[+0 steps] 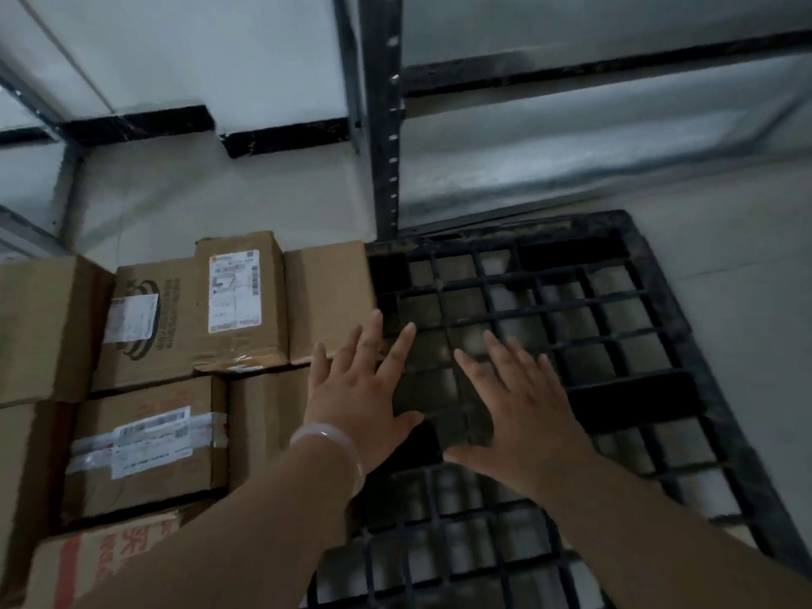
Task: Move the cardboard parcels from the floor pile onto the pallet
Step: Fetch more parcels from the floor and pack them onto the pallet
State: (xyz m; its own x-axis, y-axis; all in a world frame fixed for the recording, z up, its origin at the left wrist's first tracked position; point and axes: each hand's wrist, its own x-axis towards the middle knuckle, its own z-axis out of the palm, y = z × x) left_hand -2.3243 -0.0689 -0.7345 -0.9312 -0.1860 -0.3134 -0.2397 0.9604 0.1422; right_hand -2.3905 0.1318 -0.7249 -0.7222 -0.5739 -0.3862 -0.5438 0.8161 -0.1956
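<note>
Your left hand (360, 389) and right hand (523, 402) hover over the pallet (632, 400), fingers (397, 345) spread, empty; grip the nearest parcel (327, 296) by opposite sides.

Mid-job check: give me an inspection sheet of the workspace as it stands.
Surface: pale floor, black grid pallet lying on it, no parcel loaded.
Job's things: cardboard parcels piled left of the pallet, several labelled.
Clutter: nothing seen.
Hands: left hand and right hand open and spread over the pallet, holding nothing.
Cables: nothing seen.
Surroundings: metal shelf upright behind the pallet, white wall with dark skirting.
</note>
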